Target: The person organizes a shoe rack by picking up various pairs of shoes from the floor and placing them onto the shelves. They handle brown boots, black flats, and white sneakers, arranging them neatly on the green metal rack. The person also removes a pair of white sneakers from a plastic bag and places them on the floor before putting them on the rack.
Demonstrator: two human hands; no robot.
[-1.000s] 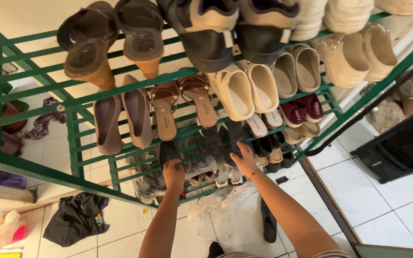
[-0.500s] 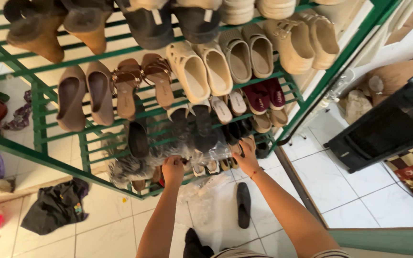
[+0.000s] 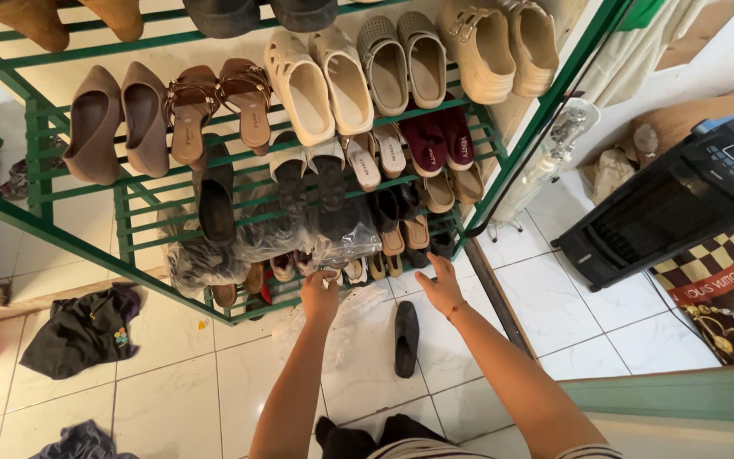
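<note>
1. Reaching toward the lowest tiers of a green metal shoe rack [image 3: 61, 234], a person's left hand [image 3: 319, 296] closed its fingers on the edge of a clear plastic sheet [image 3: 346, 242] that draped over dark shoes on the lower shelves, near the front rail.

2. The right hand [image 3: 441, 285] hung open just beside the rack's lower right corner, fingers spread and apart, clamped on nothing; whether a fingertip brushed the rail could not be told.

3. The plastic looked thin, light and limp, likely to crumple, slide and cling rather than hold a shape. A pinch at its loose front hem, where the left hand sat, seemed the surest hold, since pulling from the middle could drag the shoes beneath it.

4. More crumpled clear plastic [image 3: 299, 327] lay on the white tiled floor [image 3: 180, 382] under the left forearm, beside a single black flat shoe [image 3: 406, 338] lying apart from the rack.

5. Shoes under the sheet showed only as dark blurs, and their number and kind were unclear. The bottom shelf sat in shadow behind the rails. The top tier was cut off by the frame's edge, and the left palm was hidden.

6. A black appliance [image 3: 681, 200] stood well apart at right, and dark cloth [image 3: 82, 331] lay at left.
</note>
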